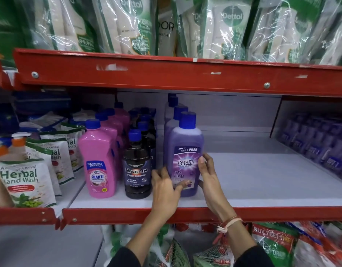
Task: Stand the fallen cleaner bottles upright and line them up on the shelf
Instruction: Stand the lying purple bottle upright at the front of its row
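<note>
A purple Bactin floor cleaner bottle (185, 151) with a blue cap stands upright at the front of the white shelf (253, 180). My left hand (166, 189) touches its lower left side and my right hand (208, 176) presses its right side, so both hold it. More purple bottles (176, 112) stand in a row behind it. To its left stand a row of dark Bactin bottles (137, 166) and a row of pink Shakti bottles (99, 160), all upright.
Herbal hand wash pouches (25, 182) fill the left bay. Shrink-wrapped purple packs (320, 143) sit at the far right. The red shelf lip (204, 214) runs along the front, and a red upper shelf (166, 74) carries Dettol pouches (231, 26).
</note>
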Demonstrator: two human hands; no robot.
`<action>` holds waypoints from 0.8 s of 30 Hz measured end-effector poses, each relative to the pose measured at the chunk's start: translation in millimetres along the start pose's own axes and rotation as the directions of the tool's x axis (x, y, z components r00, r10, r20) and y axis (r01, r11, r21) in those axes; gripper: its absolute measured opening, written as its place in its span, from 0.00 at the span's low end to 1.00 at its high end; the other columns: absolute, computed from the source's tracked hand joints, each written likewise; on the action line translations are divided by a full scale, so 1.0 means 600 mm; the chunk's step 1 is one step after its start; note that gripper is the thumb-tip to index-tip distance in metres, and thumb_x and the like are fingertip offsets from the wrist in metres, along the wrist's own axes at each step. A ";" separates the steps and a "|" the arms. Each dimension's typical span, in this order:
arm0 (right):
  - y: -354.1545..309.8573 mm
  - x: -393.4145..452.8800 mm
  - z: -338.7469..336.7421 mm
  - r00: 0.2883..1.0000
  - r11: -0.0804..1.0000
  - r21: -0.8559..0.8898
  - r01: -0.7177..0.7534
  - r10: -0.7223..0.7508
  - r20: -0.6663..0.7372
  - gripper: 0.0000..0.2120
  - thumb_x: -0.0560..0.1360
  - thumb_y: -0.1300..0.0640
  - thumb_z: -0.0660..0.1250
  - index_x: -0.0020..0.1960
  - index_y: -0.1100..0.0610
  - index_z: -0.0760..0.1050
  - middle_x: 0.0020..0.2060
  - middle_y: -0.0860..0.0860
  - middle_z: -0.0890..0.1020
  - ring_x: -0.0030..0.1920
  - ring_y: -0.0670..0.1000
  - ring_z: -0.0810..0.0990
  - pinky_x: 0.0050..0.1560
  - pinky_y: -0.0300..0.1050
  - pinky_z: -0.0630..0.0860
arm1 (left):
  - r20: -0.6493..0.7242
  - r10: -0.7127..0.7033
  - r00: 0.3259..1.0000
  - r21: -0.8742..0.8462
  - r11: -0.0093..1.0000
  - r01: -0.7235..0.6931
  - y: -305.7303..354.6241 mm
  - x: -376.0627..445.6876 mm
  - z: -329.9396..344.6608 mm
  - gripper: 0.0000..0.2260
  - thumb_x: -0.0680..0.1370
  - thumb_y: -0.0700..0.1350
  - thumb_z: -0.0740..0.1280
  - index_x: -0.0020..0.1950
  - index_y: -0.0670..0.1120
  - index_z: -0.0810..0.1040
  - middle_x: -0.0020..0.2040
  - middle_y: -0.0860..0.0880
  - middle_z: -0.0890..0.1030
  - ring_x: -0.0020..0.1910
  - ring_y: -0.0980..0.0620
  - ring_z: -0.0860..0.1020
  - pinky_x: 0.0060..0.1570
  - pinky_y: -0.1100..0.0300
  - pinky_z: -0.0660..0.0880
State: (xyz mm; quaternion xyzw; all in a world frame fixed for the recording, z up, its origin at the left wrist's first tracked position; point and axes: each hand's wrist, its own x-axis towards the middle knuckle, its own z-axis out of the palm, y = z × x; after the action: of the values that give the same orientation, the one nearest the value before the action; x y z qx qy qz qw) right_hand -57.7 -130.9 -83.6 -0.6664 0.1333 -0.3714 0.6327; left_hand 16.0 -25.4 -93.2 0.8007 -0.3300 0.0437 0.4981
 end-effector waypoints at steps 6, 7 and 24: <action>0.001 0.000 0.006 1.000 0.998 -0.059 -0.007 0.006 -0.011 0.16 0.80 0.46 0.54 0.66 0.48 0.67 0.57 0.47 0.79 0.52 0.38 0.82 0.51 0.41 0.82 | 0.031 -0.017 0.999 -0.005 1.000 0.017 0.003 0.004 0.006 0.33 0.71 0.53 0.72 0.68 0.39 0.61 0.64 0.40 0.71 0.63 0.41 0.72 0.58 0.52 0.69; 0.002 -0.001 0.007 1.000 0.997 -0.074 -0.003 0.001 -0.020 0.18 0.79 0.43 0.55 0.67 0.47 0.67 0.60 0.49 0.78 0.57 0.43 0.81 0.56 0.47 0.81 | 0.038 -0.021 0.999 -0.012 1.000 0.021 0.003 0.005 0.008 0.33 0.71 0.52 0.71 0.68 0.40 0.60 0.64 0.40 0.72 0.62 0.41 0.73 0.57 0.52 0.70; -0.006 -0.024 0.023 0.970 0.954 -0.267 0.138 -0.185 -0.160 0.22 0.73 0.42 0.63 0.64 0.48 0.66 0.59 0.49 0.76 0.59 0.45 0.77 0.52 0.34 0.79 | -0.001 0.013 1.000 0.073 0.997 -0.013 0.010 -0.013 0.003 0.39 0.76 0.47 0.66 0.76 0.40 0.44 0.75 0.39 0.59 0.72 0.43 0.64 0.70 0.54 0.64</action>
State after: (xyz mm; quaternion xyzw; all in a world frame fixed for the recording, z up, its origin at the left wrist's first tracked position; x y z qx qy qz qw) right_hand -59.6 -110.6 -84.1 -0.7135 0.1821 -0.4616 0.4946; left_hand 5.8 -24.9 -92.7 0.8161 -0.3329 0.0596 0.4686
